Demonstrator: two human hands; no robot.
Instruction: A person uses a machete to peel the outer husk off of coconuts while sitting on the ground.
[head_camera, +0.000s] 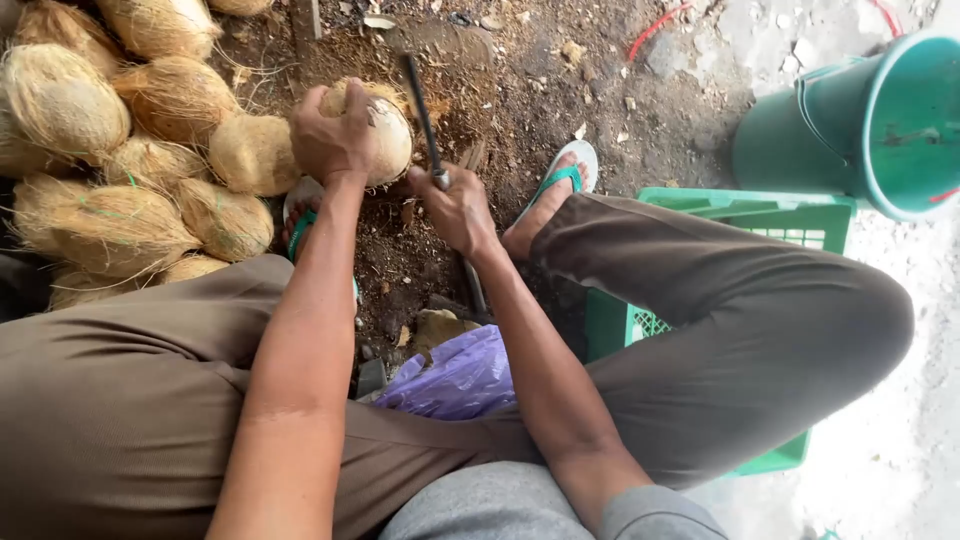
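Upper centre, the left hand (335, 135) cups a husked coconut (385, 135); the right hand (458, 205) is fisted round a dark blade's handle (425, 120) beside it. More coconuts (120, 160) are heaped upper left. The green bucket (800, 130), upper right, hides its contents.

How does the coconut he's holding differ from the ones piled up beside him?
The held coconut, under the left hand, looks smoother and paler, mostly stripped of fibre; the piled coconuts are shaggy and golden-brown. The held one sits alone beside the blade in the right hand; the piled ones lie heaped, touching. All are roundish.
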